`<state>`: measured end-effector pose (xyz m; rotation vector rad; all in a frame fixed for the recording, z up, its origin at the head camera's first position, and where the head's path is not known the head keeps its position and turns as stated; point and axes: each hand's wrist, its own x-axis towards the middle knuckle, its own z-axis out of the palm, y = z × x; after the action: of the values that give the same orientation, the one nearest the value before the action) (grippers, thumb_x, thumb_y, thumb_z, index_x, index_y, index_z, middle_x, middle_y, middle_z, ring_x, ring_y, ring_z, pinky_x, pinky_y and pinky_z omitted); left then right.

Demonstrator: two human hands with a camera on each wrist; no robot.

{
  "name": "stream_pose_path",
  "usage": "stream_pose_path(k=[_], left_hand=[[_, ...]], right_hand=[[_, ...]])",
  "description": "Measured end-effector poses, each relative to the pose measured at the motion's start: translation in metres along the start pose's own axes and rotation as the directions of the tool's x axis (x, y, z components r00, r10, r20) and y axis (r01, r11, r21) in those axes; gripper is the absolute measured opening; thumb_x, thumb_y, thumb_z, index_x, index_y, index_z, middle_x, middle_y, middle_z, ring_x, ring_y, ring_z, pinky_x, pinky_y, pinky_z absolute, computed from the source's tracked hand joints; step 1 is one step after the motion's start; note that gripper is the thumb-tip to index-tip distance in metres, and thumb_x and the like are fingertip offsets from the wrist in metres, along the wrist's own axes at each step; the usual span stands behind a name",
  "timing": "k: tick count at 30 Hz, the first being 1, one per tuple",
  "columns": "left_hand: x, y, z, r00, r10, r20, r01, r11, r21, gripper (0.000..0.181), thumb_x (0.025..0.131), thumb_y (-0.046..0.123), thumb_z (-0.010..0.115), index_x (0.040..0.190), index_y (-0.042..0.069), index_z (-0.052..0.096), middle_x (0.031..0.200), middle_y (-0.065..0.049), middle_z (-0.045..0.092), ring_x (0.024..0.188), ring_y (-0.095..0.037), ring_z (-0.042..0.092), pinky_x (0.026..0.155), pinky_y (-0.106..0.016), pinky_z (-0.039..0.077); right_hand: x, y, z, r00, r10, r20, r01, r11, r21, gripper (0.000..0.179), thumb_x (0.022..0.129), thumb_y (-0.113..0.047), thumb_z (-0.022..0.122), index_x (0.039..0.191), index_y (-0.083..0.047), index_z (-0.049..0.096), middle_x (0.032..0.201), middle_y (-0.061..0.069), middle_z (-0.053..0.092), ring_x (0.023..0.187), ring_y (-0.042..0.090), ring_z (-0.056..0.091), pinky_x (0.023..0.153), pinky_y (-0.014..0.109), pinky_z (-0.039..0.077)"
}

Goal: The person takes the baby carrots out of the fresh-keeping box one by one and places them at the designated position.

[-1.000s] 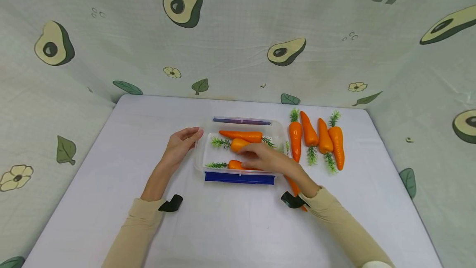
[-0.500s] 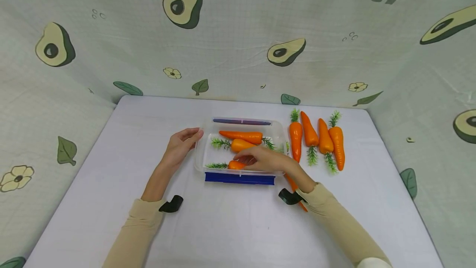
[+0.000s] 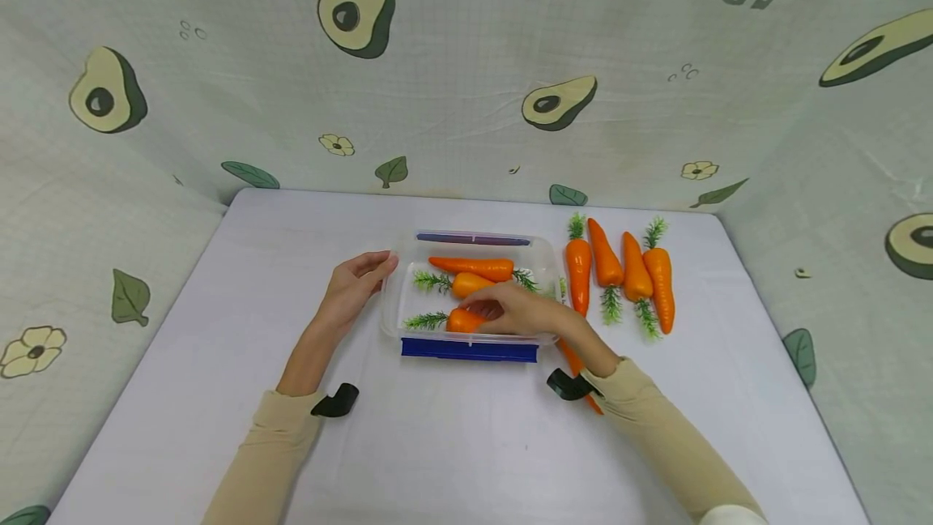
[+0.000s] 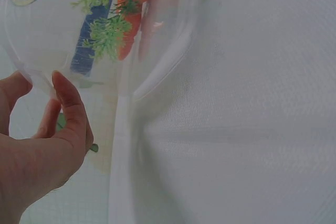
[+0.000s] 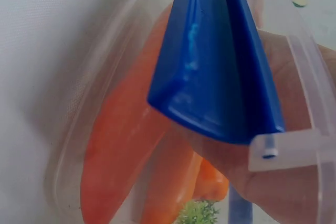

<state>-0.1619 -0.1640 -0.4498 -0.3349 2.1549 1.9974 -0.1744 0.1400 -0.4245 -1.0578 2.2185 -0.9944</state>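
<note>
A broad white cloth-covered table [image 3: 437, 460] spreads beneath both hands. Between them sits a clear, blue-flapped rectangular plastic box [image 3: 392, 306]. The left hand [image 3: 351, 286], thumb and fingers nearly together, pinches it at the closest edge. The right hand [image 3: 521, 310], reaching inside, grips a glossy, leafy-topped tapered orange carrot [image 3: 464, 320] with bent fingers. Two similar orange carrots [image 3: 474, 267] lie in the box just beyond that hand; four loose carrots [image 3: 579, 274] rest to its right, and one partly hidden carrot [image 3: 572, 359] lies under its wrist.
</note>
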Motion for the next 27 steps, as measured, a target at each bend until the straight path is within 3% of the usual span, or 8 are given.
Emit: stream_pose_path(k=[6,14,21,27], left_hand=[[-0.001,-0.001,0.000,1.000,0.007,0.010,-0.007,1.000,0.004,0.059,0.097,0.041,0.073,0.140,0.002,0.059,0.129,-0.005,0.063,0.121,-0.025,0.055,0.104,-0.034,0.047],[0.000,-0.001,-0.002,1.000,-0.005,0.003,0.005,1.000,0.026,0.064,0.095,0.046,0.074,0.141,0.005,0.058,0.134,-0.009,0.061,0.118,-0.022,0.055,0.104,-0.035,0.048],[0.001,0.000,-0.002,1.000,0.009,0.015,-0.010,1.000,0.024,0.064,0.096,0.044,0.073,0.143,0.003,0.057,0.133,-0.008,0.062,0.120,-0.022,0.055,0.102,-0.031,0.048],[0.000,0.000,0.000,1.000,0.005,0.015,-0.005,0.999,0.032,0.064,0.096,0.044,0.072,0.143,0.003,0.057,0.132,-0.007,0.062,0.118,-0.021,0.055,0.102,-0.032,0.047]], right_hand=[[-0.004,-0.003,-0.003,0.999,-0.010,-0.049,0.010,1.000,0.003,0.050,0.094,-0.012,0.078,0.140,-0.003,0.062,0.139,0.008,0.062,0.119,0.022,0.060,0.106,0.041,0.049],[-0.016,-0.010,-0.013,0.982,0.037,-0.188,-0.044,0.998,-0.033,0.051,0.092,-0.027,0.081,0.137,-0.009,0.065,0.128,0.005,0.069,0.115,0.022,0.065,0.100,0.040,0.054],[-0.021,-0.017,-0.023,0.946,0.008,-0.325,-0.017,1.000,-0.026,0.050,0.091,-0.023,0.082,0.135,-0.006,0.066,0.121,0.008,0.072,0.108,0.024,0.069,0.094,0.047,0.057],[-0.029,-0.026,-0.032,0.901,0.044,-0.432,-0.024,0.998,0.051,0.052,0.091,-0.019,0.082,0.137,-0.004,0.064,0.124,0.011,0.071,0.108,0.025,0.070,0.091,0.040,0.058]])
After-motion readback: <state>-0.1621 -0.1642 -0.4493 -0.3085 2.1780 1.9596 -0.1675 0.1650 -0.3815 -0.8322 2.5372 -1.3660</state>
